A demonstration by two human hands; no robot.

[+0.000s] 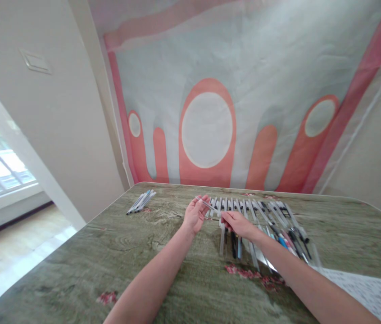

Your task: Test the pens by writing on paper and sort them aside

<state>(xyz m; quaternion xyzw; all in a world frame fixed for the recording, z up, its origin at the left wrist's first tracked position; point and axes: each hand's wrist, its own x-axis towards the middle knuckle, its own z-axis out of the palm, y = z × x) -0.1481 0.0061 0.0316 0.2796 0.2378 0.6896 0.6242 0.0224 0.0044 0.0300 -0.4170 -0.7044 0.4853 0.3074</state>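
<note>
My left hand (195, 215), palm partly turned up, has its fingers closed around the far end of a slim pen (211, 207). My right hand (238, 223) pinches at the pen's near end, so it slants between both hands above the table. Just behind and to the right, a row of clear pen barrels with dark tips (236, 204) lies side by side. Under and beside my right wrist are more pens, among them a dark pen (233, 245) and a blue-and-pink group (284, 243), partly hidden by my forearm.
A small bundle of pens (141, 201) lies at the table's far left. The wood-patterned table (136, 256) has red flower prints. A patterned white sheet (366, 288) is at the lower right. Behind the table stands a wall with a pink-and-grey covering (207, 130).
</note>
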